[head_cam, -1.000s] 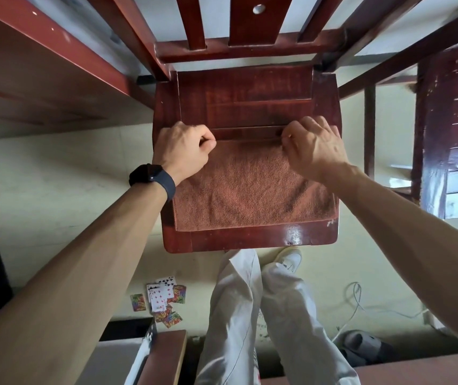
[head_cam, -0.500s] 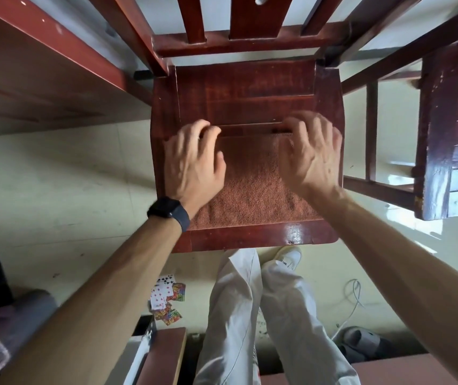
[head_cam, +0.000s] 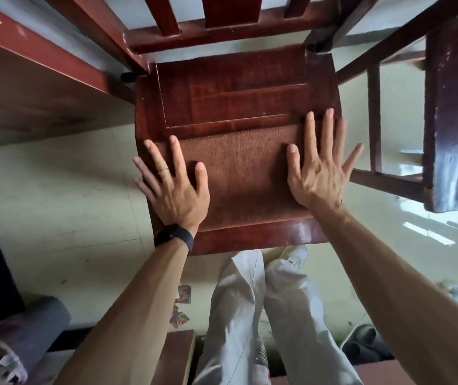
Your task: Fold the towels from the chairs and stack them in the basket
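Both our hands flat, fingers spread: left hand [head_cam: 176,193] and right hand [head_cam: 318,176] press the folded rust-brown terry towel [head_cam: 246,173] on the glossy dark-red wooden chair seat [head_cam: 230,87]. Risk: uneven lift opens the fold; slick seat lets it slide.

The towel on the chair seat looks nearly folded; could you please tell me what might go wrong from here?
The towel lies near the front edge of the glossy chair seat; lifting it carelessly could let it slide off.
The left hand and right hand only press flat on its ends, so the fold may spring open once released.
Playing cards lie by the feet: a possible slip.
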`<state>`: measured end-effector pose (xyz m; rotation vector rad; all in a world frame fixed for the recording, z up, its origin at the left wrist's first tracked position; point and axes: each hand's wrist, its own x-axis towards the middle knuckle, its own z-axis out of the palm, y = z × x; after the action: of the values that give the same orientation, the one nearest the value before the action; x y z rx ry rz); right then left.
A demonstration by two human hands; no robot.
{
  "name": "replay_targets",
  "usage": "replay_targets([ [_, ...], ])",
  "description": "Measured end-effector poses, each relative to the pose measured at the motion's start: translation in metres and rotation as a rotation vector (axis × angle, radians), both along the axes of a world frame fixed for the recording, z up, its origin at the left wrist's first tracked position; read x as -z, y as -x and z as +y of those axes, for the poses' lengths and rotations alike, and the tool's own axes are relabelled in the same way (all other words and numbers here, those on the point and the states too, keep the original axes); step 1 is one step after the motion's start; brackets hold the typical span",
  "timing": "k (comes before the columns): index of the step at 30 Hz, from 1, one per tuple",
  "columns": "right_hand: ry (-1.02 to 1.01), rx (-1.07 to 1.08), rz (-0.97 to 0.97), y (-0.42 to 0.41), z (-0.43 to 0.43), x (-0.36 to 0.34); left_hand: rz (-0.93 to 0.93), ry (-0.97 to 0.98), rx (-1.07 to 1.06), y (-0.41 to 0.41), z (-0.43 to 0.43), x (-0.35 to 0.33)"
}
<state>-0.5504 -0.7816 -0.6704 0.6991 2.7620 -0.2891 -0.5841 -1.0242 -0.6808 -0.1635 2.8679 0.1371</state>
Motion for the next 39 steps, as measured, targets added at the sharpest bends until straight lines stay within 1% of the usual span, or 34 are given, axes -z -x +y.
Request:
replay_targets([
  [4, -0.018, 0.008, -0.057, -0.028, 0.017, -0.010, -0.033, -0.016, 0.271, 0.045, -0.003, -0.002],
  [7, -0.035, 0.119, -0.077, -0.051, 0.010, -0.024, -0.042, 0.009, 0.559, 0.105, 0.025, -0.008],
  [8, -0.024, 0.138, -0.089, -0.059, 0.005, -0.030, -0.023, 0.025, 0.623, 0.120, 0.040, -0.013],
  [9, -0.006, 0.141, -0.107, -0.068, -0.002, -0.037, -0.006, 0.026, 0.627, 0.128, 0.055, -0.017],
  [10, 0.008, 0.130, -0.121, -0.076, -0.009, -0.043, 0.003, 0.016, 0.570, 0.129, 0.070, -0.021],
  [12, 0.035, 0.117, -0.132, -0.085, -0.019, -0.054, 0.018, -0.038, 0.356, 0.109, 0.094, -0.031],
  [14, 0.102, 0.183, -0.172, -0.088, -0.022, -0.063, 0.028, -0.133, 0.139, 0.067, 0.101, -0.040],
  [16, 0.222, 0.266, -0.268, -0.085, -0.018, -0.069, 0.032, -0.236, -0.065, 0.013, 0.093, -0.049],
  [18, 0.393, 0.344, -0.296, -0.085, -0.010, -0.070, 0.021, -0.282, -0.313, -0.044, 0.082, -0.060],
  [20, 0.521, 0.403, -0.289, -0.082, 0.000, -0.067, -0.097, -0.328, -0.564, -0.088, 0.075, -0.072],
  [22, 0.560, 0.410, -0.332, -0.078, 0.007, -0.064, -0.232, -0.375, -0.706, -0.113, 0.067, -0.069],
  [24, 0.595, 0.404, -0.384, -0.076, 0.011, -0.060, -0.297, -0.408, -0.715, -0.123, 0.057, -0.060],
  [26, 0.659, 0.436, -0.390, -0.078, 0.013, -0.057, -0.319, -0.456, -0.729, -0.125, 0.050, -0.055],
  [29, 0.817, 0.587, -0.304, -0.086, 0.015, -0.058, -0.362, -0.551, -0.762, -0.121, 0.046, -0.065],
  [31, 0.902, 0.647, -0.264, -0.092, 0.015, -0.062, -0.385, -0.635, -0.806, -0.121, 0.042, -0.075],
  [34, 0.917, 0.689, -0.248, -0.109, 0.014, -0.072, -0.458, -0.841, -0.880, -0.133, 0.033, -0.092],
  [36, 0.938, 0.765, -0.263, -0.130, 0.011, -0.082, -0.497, -0.885, -0.865, -0.145, 0.025, -0.108],
  [39, 0.980, 0.875, -0.294, -0.172, 0.002, -0.100, -0.551, -0.902, -0.842, -0.169, 0.012, -0.124],
])
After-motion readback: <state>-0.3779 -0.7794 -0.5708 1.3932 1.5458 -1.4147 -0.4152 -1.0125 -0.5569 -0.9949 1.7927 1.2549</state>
